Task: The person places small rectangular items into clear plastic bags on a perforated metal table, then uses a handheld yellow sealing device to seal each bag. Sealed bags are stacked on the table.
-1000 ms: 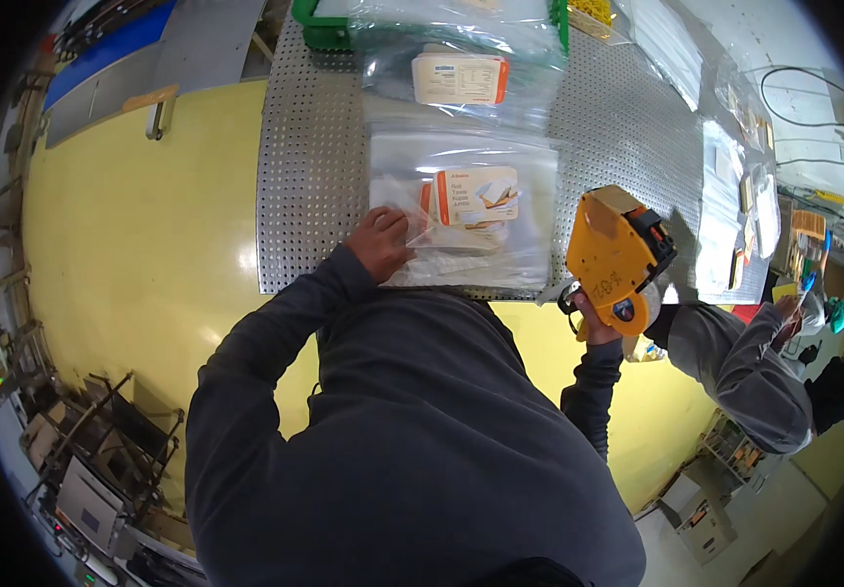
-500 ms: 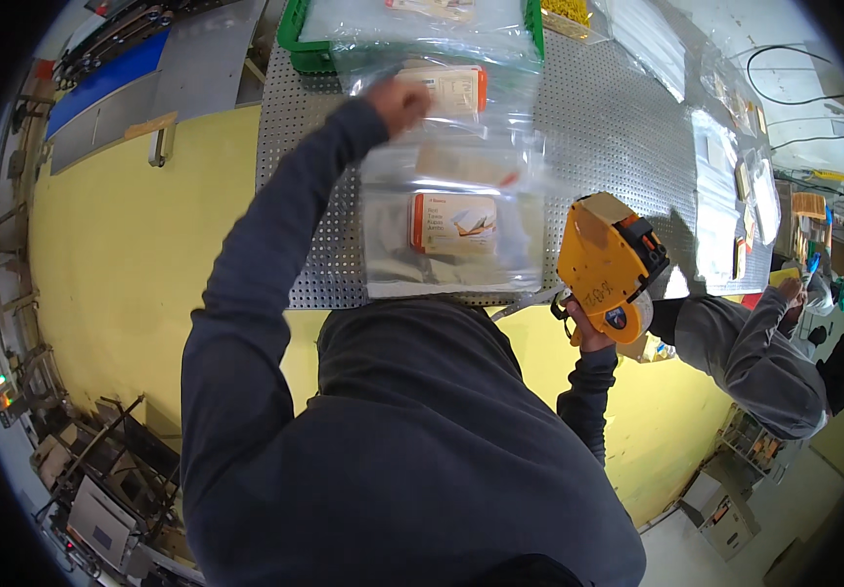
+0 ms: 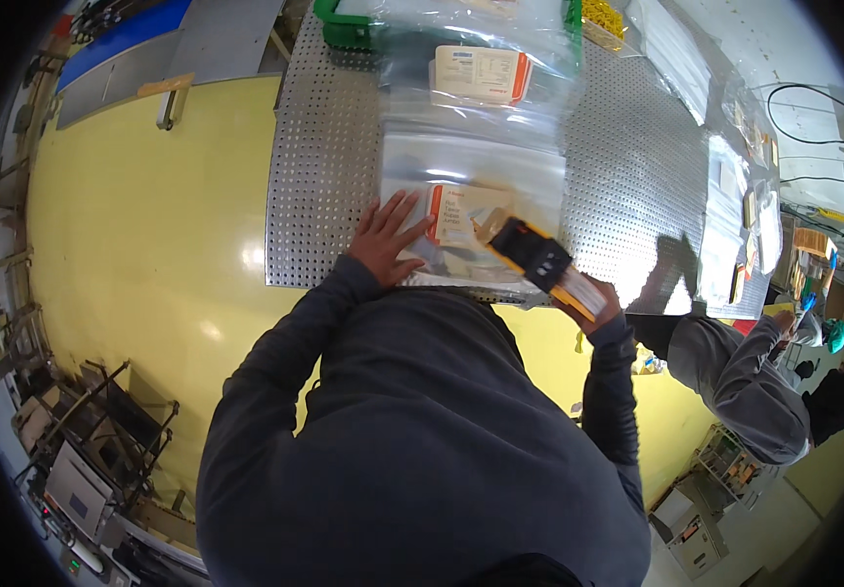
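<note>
My left hand [image 3: 383, 237] lies flat with spread fingers on a clear plastic bag [image 3: 407, 166] near the table's front edge. Beside its fingertips, a white card with an orange stripe [image 3: 449, 213] shows through that bag. My right hand [image 3: 593, 305] grips a yellow and black label gun [image 3: 539, 259], whose front end is over the right part of the card and hides it. I cannot tell whether the gun touches the bag. Just beyond lies another clear bag with a white and orange card [image 3: 481, 73] inside.
A green crate [image 3: 349, 31] holding more clear bags stands at the far edge of the perforated metal table [image 3: 319, 186]. Yellow bits fill a container [image 3: 603, 20] beside it. More bagged items [image 3: 730, 215] lie on the right, where a co-worker [image 3: 745, 382] stands.
My left hand has come down from the farther bag onto the near one and spread flat. The label gun has swung from upright at the right to over the near card.
</note>
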The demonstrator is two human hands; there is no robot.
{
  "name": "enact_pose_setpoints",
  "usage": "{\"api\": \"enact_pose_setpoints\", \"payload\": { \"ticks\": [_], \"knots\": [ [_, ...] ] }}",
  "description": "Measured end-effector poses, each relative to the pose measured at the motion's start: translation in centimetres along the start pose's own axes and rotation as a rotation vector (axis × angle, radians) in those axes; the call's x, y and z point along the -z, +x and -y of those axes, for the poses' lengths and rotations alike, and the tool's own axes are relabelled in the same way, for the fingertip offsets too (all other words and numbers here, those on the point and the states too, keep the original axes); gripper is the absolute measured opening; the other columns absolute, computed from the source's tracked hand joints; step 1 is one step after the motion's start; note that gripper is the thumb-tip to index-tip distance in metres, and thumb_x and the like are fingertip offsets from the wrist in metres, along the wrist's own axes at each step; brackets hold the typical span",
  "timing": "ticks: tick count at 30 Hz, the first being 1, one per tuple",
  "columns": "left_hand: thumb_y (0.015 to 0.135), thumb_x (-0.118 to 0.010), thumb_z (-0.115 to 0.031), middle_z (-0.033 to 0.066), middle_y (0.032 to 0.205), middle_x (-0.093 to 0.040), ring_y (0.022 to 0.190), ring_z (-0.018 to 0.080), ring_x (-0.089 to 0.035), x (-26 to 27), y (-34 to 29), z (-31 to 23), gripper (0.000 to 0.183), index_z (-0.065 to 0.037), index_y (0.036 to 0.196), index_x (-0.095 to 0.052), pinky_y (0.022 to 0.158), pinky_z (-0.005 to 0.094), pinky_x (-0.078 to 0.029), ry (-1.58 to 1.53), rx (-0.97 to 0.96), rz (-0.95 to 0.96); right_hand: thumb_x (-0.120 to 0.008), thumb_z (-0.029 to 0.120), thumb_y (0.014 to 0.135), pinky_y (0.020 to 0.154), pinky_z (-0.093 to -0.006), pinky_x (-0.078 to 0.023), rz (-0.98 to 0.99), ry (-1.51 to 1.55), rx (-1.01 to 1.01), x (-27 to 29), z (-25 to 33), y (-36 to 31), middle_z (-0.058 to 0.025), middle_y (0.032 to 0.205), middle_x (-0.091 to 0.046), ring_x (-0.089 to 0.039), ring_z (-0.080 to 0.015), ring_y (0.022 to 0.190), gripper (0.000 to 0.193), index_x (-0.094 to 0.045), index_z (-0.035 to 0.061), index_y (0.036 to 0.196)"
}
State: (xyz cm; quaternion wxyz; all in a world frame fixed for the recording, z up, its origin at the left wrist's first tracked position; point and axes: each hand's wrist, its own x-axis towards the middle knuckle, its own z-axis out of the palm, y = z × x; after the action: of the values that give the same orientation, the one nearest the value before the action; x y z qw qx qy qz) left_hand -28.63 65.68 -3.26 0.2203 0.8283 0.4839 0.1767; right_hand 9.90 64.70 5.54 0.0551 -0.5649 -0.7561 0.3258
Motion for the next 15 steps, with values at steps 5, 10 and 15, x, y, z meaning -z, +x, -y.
{"api": "enact_pose_setpoints", "payload": {
  "ticks": [5,10,15],
  "knots": [
    [0.080,-0.061,-0.040,0.0154,0.149,-0.022,0.139,0.0318,-0.017,-0.4,-0.6,0.1,0.064,-0.025,0.139,-0.039,0.111,0.0512,-0.013,-0.014,0.031,0.000,-0.065,0.002,0.071,0.084,-0.0377,-0.049,0.245,-0.252,-0.100,1.4,1.8,3.5,-0.0164,0.102,-0.065,-0.063,-0.0305,0.092,0.037,-0.064,0.0039,0.108],
    [0.082,-0.060,-0.038,0.0155,0.149,-0.022,0.139,0.0313,-0.017,-0.7,-0.6,0.3,0.059,-0.026,0.136,-0.042,0.111,0.0514,-0.013,0.000,0.013,-0.018,-0.066,0.010,0.070,0.078,-0.0383,-0.050,0.193,-0.265,-0.071,0.6,1.8,5.6,-0.0165,0.092,-0.066,-0.063,-0.0332,0.087,0.033,-0.064,0.0056,0.103],
    [0.083,-0.060,-0.036,0.0147,0.148,-0.023,0.139,0.0301,-0.019,-1.0,-0.8,0.4,0.051,-0.026,0.132,-0.048,0.110,0.0514,-0.015,0.018,0.028,-0.028,-0.072,0.020,0.073,0.077,-0.0367,-0.050,0.346,-0.347,-0.168,3.4,3.8,6.5,-0.0167,0.097,-0.064,-0.062,-0.0313,0.090,0.033,-0.064,0.0074,0.102]
  ]
}}
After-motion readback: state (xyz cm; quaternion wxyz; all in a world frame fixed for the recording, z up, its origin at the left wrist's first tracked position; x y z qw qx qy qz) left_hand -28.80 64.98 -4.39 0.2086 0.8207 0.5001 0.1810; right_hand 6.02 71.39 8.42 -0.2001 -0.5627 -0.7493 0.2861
